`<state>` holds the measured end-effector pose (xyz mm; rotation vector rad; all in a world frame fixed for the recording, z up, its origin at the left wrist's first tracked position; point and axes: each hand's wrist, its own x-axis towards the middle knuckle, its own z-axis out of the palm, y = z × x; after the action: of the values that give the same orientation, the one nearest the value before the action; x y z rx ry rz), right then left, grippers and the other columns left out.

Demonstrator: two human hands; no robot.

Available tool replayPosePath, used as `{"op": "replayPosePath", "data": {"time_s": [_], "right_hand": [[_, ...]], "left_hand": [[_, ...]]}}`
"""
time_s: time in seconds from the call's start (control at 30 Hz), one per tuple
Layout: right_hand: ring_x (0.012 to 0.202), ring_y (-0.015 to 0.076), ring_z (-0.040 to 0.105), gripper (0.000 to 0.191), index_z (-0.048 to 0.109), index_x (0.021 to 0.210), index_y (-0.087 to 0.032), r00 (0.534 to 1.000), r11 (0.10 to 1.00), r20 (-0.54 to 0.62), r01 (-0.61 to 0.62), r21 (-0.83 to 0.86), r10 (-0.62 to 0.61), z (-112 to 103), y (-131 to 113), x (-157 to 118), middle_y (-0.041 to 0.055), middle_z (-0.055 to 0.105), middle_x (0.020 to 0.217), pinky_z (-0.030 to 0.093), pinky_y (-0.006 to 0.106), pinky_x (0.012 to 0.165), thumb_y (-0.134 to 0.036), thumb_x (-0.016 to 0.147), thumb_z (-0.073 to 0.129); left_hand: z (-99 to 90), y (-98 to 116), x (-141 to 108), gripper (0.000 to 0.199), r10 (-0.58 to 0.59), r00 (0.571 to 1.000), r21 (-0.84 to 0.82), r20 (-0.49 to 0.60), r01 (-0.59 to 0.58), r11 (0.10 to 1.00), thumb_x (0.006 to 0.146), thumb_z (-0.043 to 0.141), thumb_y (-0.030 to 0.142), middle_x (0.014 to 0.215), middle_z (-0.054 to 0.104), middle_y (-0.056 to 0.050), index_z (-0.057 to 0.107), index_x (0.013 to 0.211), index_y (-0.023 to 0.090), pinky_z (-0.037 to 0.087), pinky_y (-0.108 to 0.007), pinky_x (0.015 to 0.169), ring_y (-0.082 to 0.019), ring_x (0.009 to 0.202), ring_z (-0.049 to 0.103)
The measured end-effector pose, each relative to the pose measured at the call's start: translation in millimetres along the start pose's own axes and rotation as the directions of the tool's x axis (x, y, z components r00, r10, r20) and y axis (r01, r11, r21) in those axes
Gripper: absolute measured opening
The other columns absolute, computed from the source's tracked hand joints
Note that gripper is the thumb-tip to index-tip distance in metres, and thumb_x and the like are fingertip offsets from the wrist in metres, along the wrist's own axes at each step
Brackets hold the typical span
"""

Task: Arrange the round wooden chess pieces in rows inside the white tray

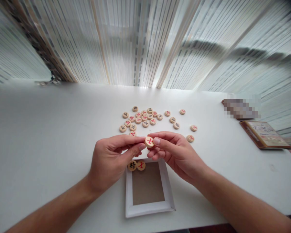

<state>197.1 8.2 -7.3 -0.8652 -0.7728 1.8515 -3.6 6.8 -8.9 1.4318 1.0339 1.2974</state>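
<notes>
A round wooden xiangqi piece (149, 142) with a red character is pinched between both hands, face up above the far edge of a white cardboard box tray (129, 197). My left hand (113, 155) grips its left side with thumb and forefinger. My right hand (176, 150) holds its right side, thumb on the top rim. Below the left fingers, a black-lettered piece (132, 165) and a red-lettered piece (141, 165) sit side by side at the tray's far left corner. Beyond the hands, several loose pieces (138, 120) lie scattered on the table, red and black characters showing.
The white table (38, 136) runs back to striped curtains (135, 42). A few pieces, such as one red-lettered piece (193, 128), lie apart on the right. A brown-edged book or box (266, 134) rests at the far right, beside a blurred-out item (241, 108).
</notes>
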Motion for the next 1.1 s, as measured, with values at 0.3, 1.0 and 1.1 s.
{"op": "replayPosePath", "data": {"time_s": [0.3,1.0,1.1], "right_hand": [[0.07,0.0131,0.083,0.017,0.089,0.097,-0.02,0.995,0.992,0.001,0.095,-0.084,-0.095,-2,4,-1,0.005,0.086,0.083,0.068,0.016,0.067,-0.03,0.085,0.097],[0.082,0.0183,0.08,0.022,0.084,0.105,-0.022,0.885,0.792,0.083,0.449,-0.414,-0.458,1,11,-6,0.0059,0.083,0.095,0.07,0.029,0.076,-0.025,0.086,0.095],[0.079,0.0178,0.079,0.015,0.084,0.104,-0.022,0.836,0.704,0.138,0.525,-0.478,-0.531,-1,11,-5,0.006,0.081,0.093,0.069,0.029,0.071,-0.022,0.091,0.089]], "left_hand": [[2.1,5,5,0.023,-0.228,0.965,-0.275,0.126,0.255,0.927,0.075,0.098,0.013,0.082,0.088,-0.002,0.092,0.095,0.023,0.069,-0.017,0.071,-0.016,0.074,0.084],[1.0,3,2,0.028,-0.219,0.956,-0.244,0.197,0.264,0.933,0.084,0.094,0.018,0.108,0.089,-0.01,0.09,0.112,0.021,0.072,-0.029,0.089,-0.025,0.097,0.087],[0.3,1,2,0.026,-0.219,0.959,-0.251,0.178,0.259,0.933,0.085,0.094,0.017,0.106,0.089,-0.009,0.09,0.11,0.022,0.071,-0.026,0.089,-0.022,0.096,0.087]]}}
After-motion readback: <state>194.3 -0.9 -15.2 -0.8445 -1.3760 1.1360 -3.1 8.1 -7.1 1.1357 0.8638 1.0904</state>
